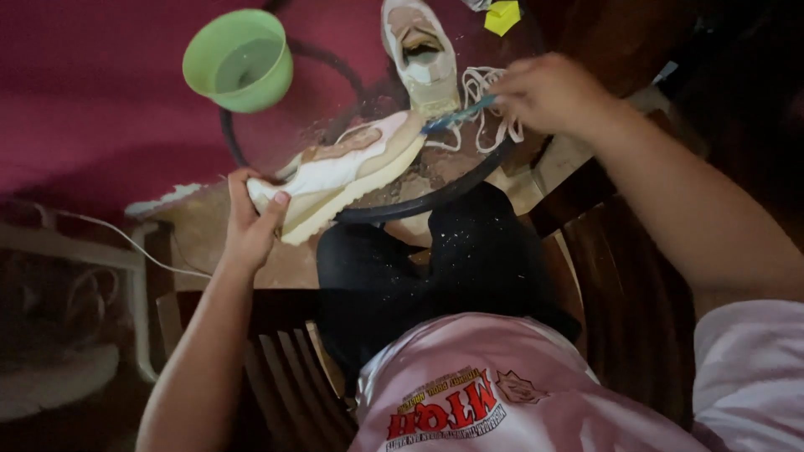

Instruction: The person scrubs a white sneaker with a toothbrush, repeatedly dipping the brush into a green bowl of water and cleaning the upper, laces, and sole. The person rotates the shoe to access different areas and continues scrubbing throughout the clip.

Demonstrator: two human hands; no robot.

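Leftmost, cable: a thin white cable [126, 238] runs across the dim floor area at the left edge, beside a pale frame that is hard to make out.
Green cup: a light green plastic cup [239, 59] stands on the round glass table [435, 197], near its upper left rim, and seems to hold some water.
Left hand: the left hand [251, 222] is closed around one end of a white and cream sneaker [347, 172], thumb on top and fingers curled under the sole.
Held sneaker: it lies on its side, tilted, partly over the near rim of the table and partly past it, above the person's dark-trousered knees [435, 268].
Table top: the glass shows pale dusty specks and smears around the sneaker.
Second sneaker: a matching second sneaker [420, 50] rests upright on the far part of the table, opening facing the camera, well apart from the left hand.
Brush: a blue-handled brush [459, 115] touches the far end of the held sneaker.
Right hand: the right hand [548, 92] is pinched shut on the brush handle, fingers pressed together.
Laces: loose white laces [486, 117] lie on the glass just under the right hand.
Yellow item: a small yellow item [502, 17] sits at the far table edge; its kind cannot be told.
Seat: slatted dark wooden chairs [620, 293] flank the person's legs.
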